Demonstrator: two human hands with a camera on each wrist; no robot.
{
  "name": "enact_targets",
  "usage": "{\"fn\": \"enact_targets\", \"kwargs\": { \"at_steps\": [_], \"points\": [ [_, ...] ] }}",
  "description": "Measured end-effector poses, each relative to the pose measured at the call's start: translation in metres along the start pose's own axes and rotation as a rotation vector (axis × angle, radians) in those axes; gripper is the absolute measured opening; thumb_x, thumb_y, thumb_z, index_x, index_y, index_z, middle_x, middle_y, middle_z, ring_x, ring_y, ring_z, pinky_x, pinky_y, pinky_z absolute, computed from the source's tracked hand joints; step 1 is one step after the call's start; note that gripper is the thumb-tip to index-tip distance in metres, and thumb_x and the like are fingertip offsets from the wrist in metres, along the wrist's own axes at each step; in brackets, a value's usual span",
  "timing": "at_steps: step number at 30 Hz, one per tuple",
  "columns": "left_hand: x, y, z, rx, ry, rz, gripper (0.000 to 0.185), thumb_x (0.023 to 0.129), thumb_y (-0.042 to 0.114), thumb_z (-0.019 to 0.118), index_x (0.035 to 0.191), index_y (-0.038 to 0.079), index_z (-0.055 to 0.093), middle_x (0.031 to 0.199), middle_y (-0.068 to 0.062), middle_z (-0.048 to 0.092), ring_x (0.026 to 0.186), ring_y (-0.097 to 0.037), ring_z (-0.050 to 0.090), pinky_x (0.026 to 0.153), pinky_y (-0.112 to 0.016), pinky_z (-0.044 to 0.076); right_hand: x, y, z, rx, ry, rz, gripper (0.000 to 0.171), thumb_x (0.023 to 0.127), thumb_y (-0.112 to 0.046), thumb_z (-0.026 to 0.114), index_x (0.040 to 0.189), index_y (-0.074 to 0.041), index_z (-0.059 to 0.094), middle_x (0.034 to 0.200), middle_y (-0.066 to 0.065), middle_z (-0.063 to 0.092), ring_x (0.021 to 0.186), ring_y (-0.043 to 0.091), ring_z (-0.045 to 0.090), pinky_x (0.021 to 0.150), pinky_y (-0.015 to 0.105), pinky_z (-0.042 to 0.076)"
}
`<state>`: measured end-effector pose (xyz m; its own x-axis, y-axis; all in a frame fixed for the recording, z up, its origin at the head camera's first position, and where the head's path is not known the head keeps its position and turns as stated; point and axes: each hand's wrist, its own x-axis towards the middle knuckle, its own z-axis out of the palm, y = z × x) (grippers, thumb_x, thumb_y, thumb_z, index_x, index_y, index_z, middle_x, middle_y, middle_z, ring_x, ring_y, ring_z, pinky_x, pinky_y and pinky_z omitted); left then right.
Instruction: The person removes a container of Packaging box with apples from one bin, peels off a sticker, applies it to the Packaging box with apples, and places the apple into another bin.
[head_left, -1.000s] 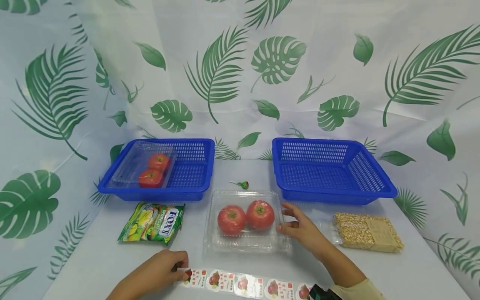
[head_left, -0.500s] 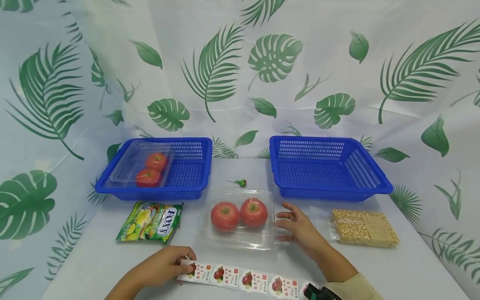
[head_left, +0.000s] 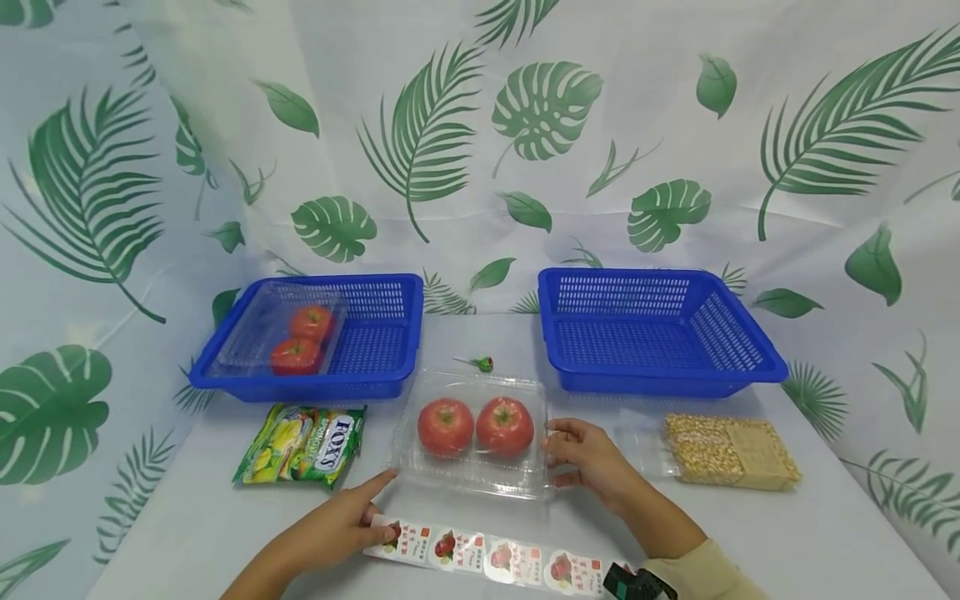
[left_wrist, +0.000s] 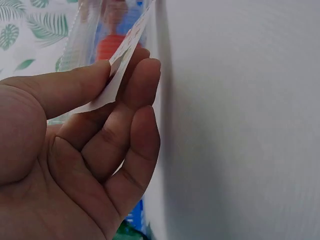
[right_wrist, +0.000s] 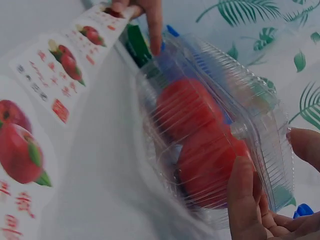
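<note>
My left hand [head_left: 330, 529] pinches the end of a strip of apple stickers [head_left: 510, 560] between thumb and fingers. Its index finger points out to the front left corner of a clear plastic clamshell box [head_left: 480, 482]. Two red apples lie inside this lidded box, a left apple [head_left: 446, 427] and a right apple [head_left: 505, 427]. At the box's right side, my right hand [head_left: 592, 462] grips the edge, thumb and fingers on either side of it in the right wrist view. Rightward, the strip runs under my right forearm, its far end hidden.
Behind left, a blue basket [head_left: 352, 387] holds another clear box with two apples. A second blue basket [head_left: 660, 383] stands behind right. Beside them lie a green candy bag [head_left: 300, 446], a bag of yellow kernels [head_left: 731, 452] and a small wrapped lollipop [head_left: 483, 364].
The clamshell box has shifted slightly left and turned a little. My right fingers have drawn in on its edge. The left hand has raised the strip's end and stretched its index finger toward the box.
</note>
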<state>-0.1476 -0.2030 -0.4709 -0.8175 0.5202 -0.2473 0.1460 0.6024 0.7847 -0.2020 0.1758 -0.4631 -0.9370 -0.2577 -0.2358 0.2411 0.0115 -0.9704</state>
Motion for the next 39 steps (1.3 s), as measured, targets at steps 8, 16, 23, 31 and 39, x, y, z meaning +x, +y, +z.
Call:
{"fn": "enact_targets", "kwargs": {
  "at_steps": [8, 16, 23, 31, 39],
  "points": [
    [0.007, 0.001, 0.007, 0.010, -0.029, 0.017, 0.083, 0.090, 0.036, 0.070, 0.155, 0.012, 0.024, 0.067, 0.009, 0.057, 0.055, -0.006, 0.045, 0.051, -0.024, 0.040, 0.010, -0.005, -0.013, -0.022, 0.009, -0.006, 0.065, 0.094, -0.016, 0.063, 0.144, 0.011, 0.032, 0.105, 0.013, 0.054, 0.081, 0.016, 0.056, 0.071, 0.033, 0.057],
    [0.010, 0.004, 0.010, 0.018, -0.041, 0.012, 0.083, 0.090, 0.038, 0.069, 0.156, 0.016, 0.024, 0.069, 0.009, 0.058, 0.057, -0.008, 0.047, 0.053, -0.025, 0.041, 0.014, -0.009, -0.017, -0.044, 0.018, 0.000, 0.065, 0.095, -0.019, 0.062, 0.145, 0.010, 0.033, 0.102, 0.011, 0.051, 0.081, 0.017, 0.052, 0.069, 0.033, 0.057],
    [0.009, 0.007, 0.010, 0.029, -0.039, 0.004, 0.082, 0.090, 0.037, 0.070, 0.155, 0.015, 0.025, 0.068, 0.008, 0.057, 0.057, -0.007, 0.046, 0.053, -0.025, 0.041, 0.017, -0.009, -0.017, -0.053, 0.014, 0.003, 0.065, 0.095, -0.020, 0.061, 0.146, 0.009, 0.032, 0.113, 0.013, 0.050, 0.083, 0.018, 0.049, 0.070, 0.033, 0.057],
    [0.003, 0.007, 0.007, -0.011, -0.079, 0.045, 0.044, 0.091, 0.029, 0.070, 0.132, 0.019, 0.059, 0.066, 0.010, 0.055, 0.057, -0.005, 0.044, 0.052, -0.022, 0.037, 0.019, -0.011, -0.016, -0.063, 0.005, -0.002, 0.069, 0.094, -0.022, 0.063, 0.146, 0.010, 0.031, 0.122, 0.017, 0.048, 0.087, 0.018, 0.048, 0.071, 0.032, 0.056],
    [0.007, 0.018, 0.005, -0.123, -0.083, 0.146, 0.009, 0.090, 0.029, 0.070, 0.095, 0.021, 0.067, 0.059, 0.010, 0.041, 0.052, -0.004, 0.033, 0.045, -0.023, 0.025, 0.018, -0.012, -0.012, -0.144, 0.058, -0.022, 0.064, 0.096, -0.019, 0.060, 0.147, 0.007, 0.029, 0.130, 0.022, 0.044, 0.104, 0.029, 0.051, 0.080, 0.037, 0.054]
  ]
}}
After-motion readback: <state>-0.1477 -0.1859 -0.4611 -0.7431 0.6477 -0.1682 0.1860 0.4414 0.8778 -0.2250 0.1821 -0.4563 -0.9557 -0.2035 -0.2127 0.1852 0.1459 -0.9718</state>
